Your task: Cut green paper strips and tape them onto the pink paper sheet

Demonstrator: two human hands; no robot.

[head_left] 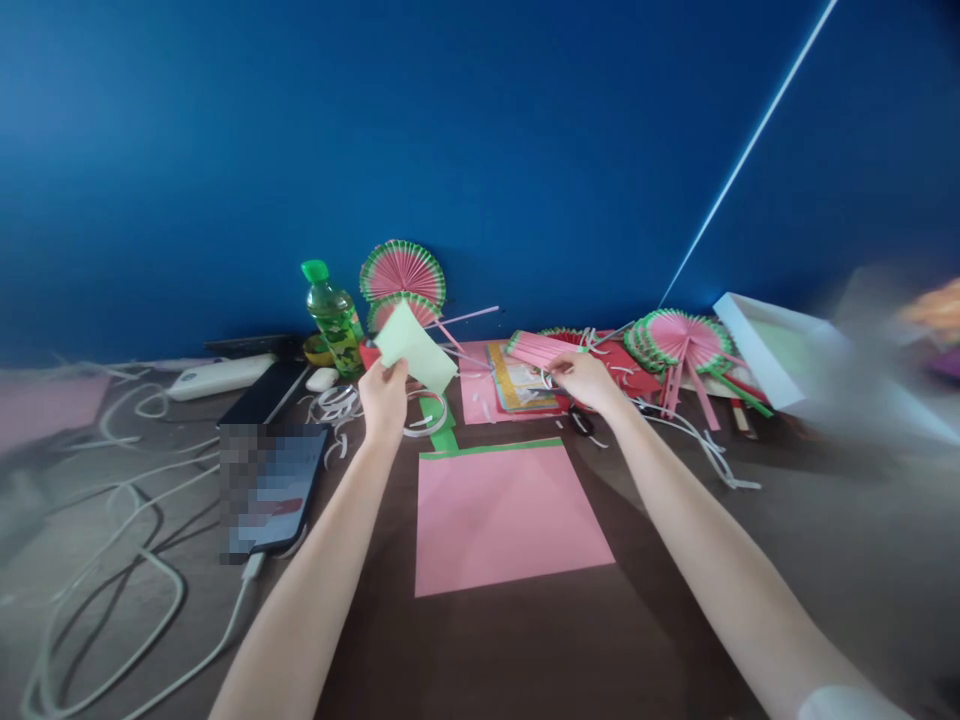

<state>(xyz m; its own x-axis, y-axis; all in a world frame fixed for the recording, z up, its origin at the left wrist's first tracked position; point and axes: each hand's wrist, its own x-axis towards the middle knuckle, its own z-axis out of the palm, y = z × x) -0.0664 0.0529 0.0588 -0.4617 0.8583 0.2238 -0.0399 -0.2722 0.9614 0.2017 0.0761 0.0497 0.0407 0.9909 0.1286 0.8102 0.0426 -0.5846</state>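
Mid-frame, the left hand (385,400) pinches pale green paper (420,350), the right hand (585,382) pleated pink paper (541,348); if fingers slacken, pleats could spring open.

Dim light, blue wall (480,150) brighter at left, smeared right edge, partly pixelated phone (292,495)

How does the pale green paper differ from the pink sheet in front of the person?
The pale green paper is held up, tilted, in the left hand; the pink sheet lies flat on the table. The pink sheet has a green strip along its far edge; the pale green paper shows none. Both look four-sided.
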